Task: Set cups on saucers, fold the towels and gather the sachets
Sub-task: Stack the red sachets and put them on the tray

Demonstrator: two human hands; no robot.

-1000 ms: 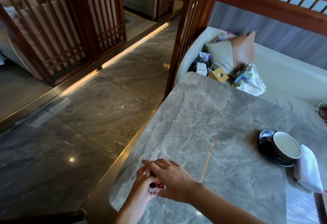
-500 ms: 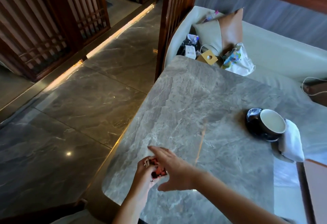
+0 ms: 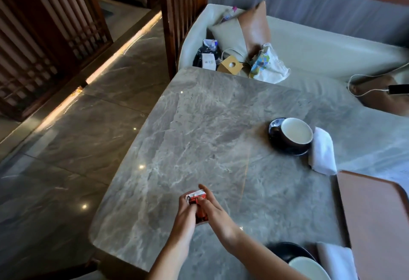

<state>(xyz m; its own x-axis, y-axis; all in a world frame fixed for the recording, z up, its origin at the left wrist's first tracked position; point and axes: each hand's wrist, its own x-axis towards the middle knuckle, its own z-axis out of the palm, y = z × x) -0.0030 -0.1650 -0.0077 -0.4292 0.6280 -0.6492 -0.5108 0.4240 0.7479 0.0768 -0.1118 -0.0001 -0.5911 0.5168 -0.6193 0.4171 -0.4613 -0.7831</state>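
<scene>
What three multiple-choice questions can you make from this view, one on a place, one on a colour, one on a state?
1. Where does the far towel lie?
A. left of the cup
B. right of the cup
C. inside the cup

2. What colour is the saucer under that cup?
A. white
B. red
C. black

3. How are the sachets?
A. scattered loose
B. dropped in the cup
C. stacked, held by the left hand and right hand

Answers:
1 B: the towel lies right of the cup, at the saucer's rim.
2 C: the rim shows glossy black.
3 C: both hands close on one stack.
</scene>
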